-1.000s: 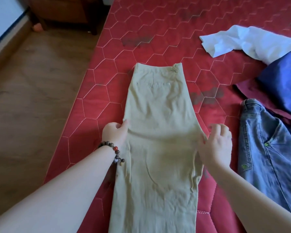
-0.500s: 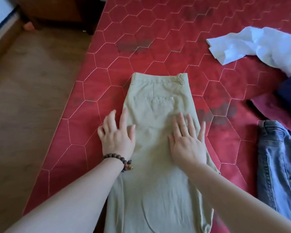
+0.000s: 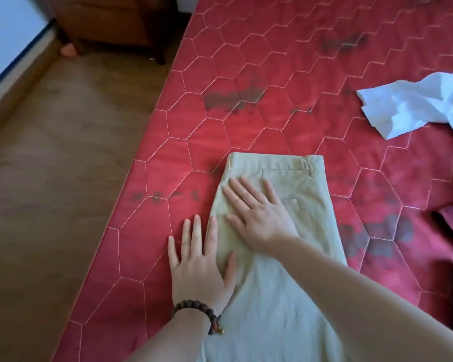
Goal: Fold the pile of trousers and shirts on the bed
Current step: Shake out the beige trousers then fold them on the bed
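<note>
Beige trousers (image 3: 285, 257) lie flat and lengthwise on the red quilted bed (image 3: 246, 121), waistband at the far end, legs running toward the person. The right hand (image 3: 256, 214) lies palm down on the upper left part of the trousers, fingers straight and spread, pointing toward the waistband; its grip is released and only presses the cloth. The left hand (image 3: 200, 259), with a bead bracelet (image 3: 196, 313) on its wrist, rests flat at the trousers' left edge: thumb and forefinger lie on the cloth, the other fingers on the bed beside it. Its grip is released too. A crumpled white shirt (image 3: 413, 103) lies well apart at the far right. A wooden floor (image 3: 58, 178) runs along the bed's left side.
</note>
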Motion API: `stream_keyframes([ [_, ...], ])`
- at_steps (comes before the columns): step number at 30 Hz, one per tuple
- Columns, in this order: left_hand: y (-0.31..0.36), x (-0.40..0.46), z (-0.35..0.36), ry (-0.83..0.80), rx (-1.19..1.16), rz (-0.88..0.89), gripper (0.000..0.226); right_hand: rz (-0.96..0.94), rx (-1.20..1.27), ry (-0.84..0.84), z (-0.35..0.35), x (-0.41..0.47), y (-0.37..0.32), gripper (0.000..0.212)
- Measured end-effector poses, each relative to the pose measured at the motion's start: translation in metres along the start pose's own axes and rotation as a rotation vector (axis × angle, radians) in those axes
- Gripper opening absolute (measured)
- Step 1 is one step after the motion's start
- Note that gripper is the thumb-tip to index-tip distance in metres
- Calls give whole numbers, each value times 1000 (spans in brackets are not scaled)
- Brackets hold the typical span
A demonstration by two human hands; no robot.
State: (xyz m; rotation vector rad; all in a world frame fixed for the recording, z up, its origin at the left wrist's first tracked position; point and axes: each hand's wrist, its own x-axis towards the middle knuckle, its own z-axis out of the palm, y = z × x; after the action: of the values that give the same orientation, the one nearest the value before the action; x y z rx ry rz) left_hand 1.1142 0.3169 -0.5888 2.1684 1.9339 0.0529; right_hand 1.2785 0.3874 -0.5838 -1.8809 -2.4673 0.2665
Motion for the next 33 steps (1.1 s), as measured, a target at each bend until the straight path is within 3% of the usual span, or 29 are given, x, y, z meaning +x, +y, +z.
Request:
stream_keyframes([
  [1,0,0,0,-11,1,0,76,45,4,-22,0,7,6,61],
  [4,-1,1,-1,-31,0,-3,76,423,40,-66,-13,45,46,62],
  [5,-1,1,-2,-35,-10,-3,76,449,61,-84,-21,56,55,63],
  [9,-1,1,-5,-52,-52,0,76,228,364,-3,-44,85,53,66],
  [11,-2,1,-4,-54,-55,5,76,177,474,34,-52,85,42,45],
  [13,-2,1,-5,-55,-58,14,77,99,443,161,-52,74,34,15],
  [14,-2,2,-5,-54,-59,15,77,56,395,227,-50,64,32,10],
  [17,-2,3,-4,-54,-59,10,77,-25,299,303,-38,37,31,15],
  [25,-4,3,-2,-36,-70,11,80,47,409,-33,-44,60,49,17],
  [33,-5,3,1,-21,-87,25,82,195,696,56,-58,81,54,24],
])
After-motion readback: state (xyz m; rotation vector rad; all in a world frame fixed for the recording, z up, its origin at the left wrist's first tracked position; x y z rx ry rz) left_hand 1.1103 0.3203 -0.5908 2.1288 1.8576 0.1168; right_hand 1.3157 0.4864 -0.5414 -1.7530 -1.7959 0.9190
